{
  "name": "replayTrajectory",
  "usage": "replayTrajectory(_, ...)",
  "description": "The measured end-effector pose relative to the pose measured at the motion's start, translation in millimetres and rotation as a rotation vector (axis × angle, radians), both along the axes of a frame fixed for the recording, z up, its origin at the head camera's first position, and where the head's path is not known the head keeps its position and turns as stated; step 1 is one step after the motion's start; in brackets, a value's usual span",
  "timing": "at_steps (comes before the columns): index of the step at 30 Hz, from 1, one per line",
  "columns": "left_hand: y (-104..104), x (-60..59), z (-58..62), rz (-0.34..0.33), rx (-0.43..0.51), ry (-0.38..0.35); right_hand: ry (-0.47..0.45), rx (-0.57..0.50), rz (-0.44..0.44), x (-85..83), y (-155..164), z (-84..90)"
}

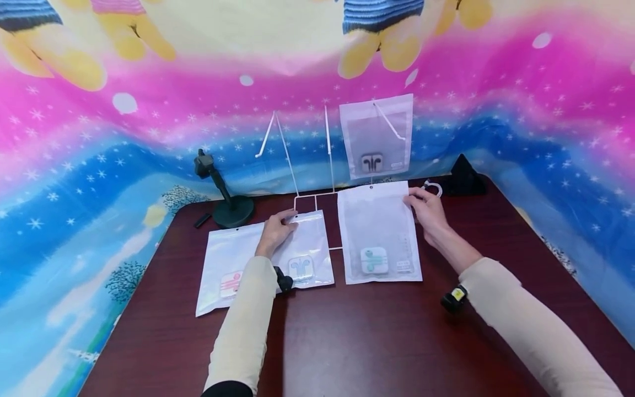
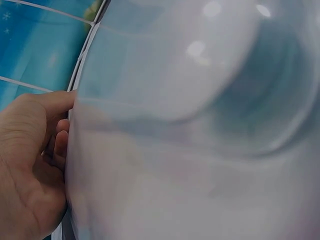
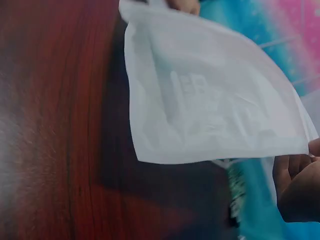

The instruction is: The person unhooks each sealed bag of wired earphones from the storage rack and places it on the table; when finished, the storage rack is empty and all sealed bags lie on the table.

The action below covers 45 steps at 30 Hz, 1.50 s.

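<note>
My right hand [image 1: 429, 214] pinches the upper right edge of a white plastic bag with green earphones [image 1: 374, 260]. That bag [image 3: 215, 100] slants above the brown table in the right wrist view. My left hand [image 1: 275, 232] pinches the top edge of a second bag [image 1: 312, 237], which holds blue earphones [image 1: 300, 268]. In the left wrist view, the left thumb and fingers are at this bag's edge [image 2: 150, 190]. A third bag [image 1: 220, 253], with pink earphones, lies partly behind the left arm. A bag with black earphones [image 1: 379, 135] hangs on a white wire rack [image 1: 328, 132].
A black stand [image 1: 233, 211] and a small dark bar [image 1: 202, 220] are at the back left of the table [image 1: 347, 336]. At the back right are a black triangular object [image 1: 463, 176] and a white ring [image 1: 435, 188]. A printed cloth [image 1: 278, 60] hangs behind.
</note>
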State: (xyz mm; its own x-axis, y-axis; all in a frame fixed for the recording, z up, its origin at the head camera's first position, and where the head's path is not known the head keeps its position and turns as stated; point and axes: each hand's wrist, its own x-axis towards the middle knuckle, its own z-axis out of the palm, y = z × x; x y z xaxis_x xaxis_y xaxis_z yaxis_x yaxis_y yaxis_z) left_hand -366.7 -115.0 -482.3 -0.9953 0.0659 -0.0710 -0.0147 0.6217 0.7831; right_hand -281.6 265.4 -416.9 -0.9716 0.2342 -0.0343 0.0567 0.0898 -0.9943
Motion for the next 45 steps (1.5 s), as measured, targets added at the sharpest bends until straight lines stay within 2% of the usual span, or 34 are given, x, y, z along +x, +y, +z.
replayTrajectory(5,-3.5,0.1,0.7,-0.001,-0.006,0.007,-0.039,0.071,-0.074,-28.1,-4.2,-25.0)
replayTrajectory(10,-2.8,-0.3,-0.4,-0.007,0.002,0.003,-0.103,0.095,-0.084,-41.6,-1.9,-40.6)
replayTrajectory(17,-2.0,-2.6,-1.8,-0.010,-0.002,0.007,-0.222,0.124,0.028,-42.3,6.4,-46.3)
replayTrajectory(24,-0.1,-2.1,-0.4,-0.010,-0.002,0.010,-0.173,0.303,0.126,-41.4,16.6,-42.1)
replayTrajectory(28,-0.5,-1.6,-0.7,0.000,0.003,0.014,-0.117,0.346,0.091,-39.7,25.1,-31.7)
replayTrajectory(32,-1.8,-1.8,-1.8,0.002,0.000,0.013,-0.040,0.351,0.037,-41.1,36.1,-13.1)
replayTrajectory(38,-3.8,-1.9,-2.6,-0.001,0.002,0.008,0.088,0.273,0.005,-48.9,51.2,26.4)
replayTrajectory(45,-2.7,-2.5,-2.0,0.000,-0.001,0.008,0.140,0.240,-0.046,-61.7,54.6,77.8)
